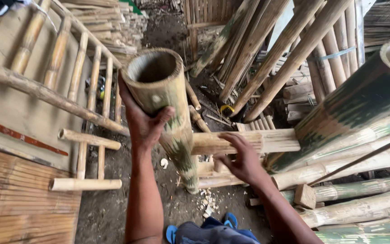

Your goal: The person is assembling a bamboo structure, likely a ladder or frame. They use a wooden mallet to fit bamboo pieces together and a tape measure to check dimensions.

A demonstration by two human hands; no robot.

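Gripping an upright bamboo tube [165, 104] with the left hand [143, 119], its foot on the ground at centre. Resting the right hand [242, 158], fingers spread open, on a split log [249, 141] just right.

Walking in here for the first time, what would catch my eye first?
Probably the thick hollow bamboo tube standing upright at centre, gripped near its open top by the left hand. Just right of it, the right hand rests on a pale split bamboo piece lying crosswise. Bamboo poles lean behind, and a bamboo frame fills the left.
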